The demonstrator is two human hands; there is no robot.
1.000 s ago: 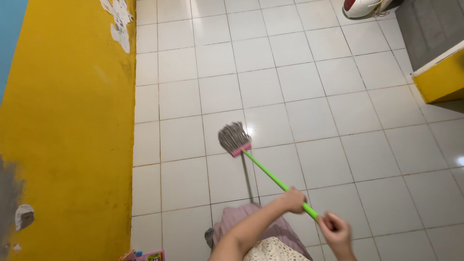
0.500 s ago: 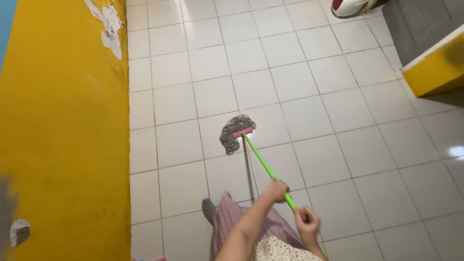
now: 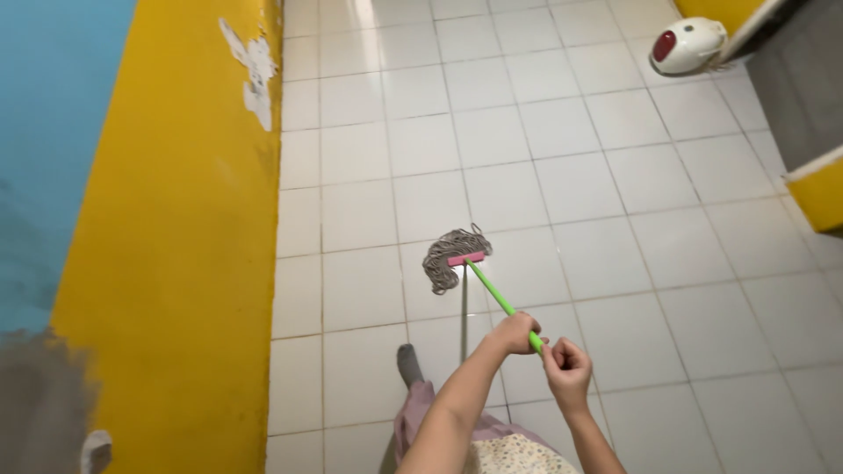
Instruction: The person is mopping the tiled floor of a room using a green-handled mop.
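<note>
Gripping the green mop handle, the left hand and right hand are both closed around it, now closer together than a moment ago. The grey mop head lies flat on the white tile floor, a little further from the yellow wall.

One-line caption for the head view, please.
Both hands, left hand and right hand, grip a green-handled mop resting on the white tiled floor beside a yellow wall.

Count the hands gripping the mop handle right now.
2: the left hand grips the green mop handle lower down; the right hand grips its top end, just behind.
</note>
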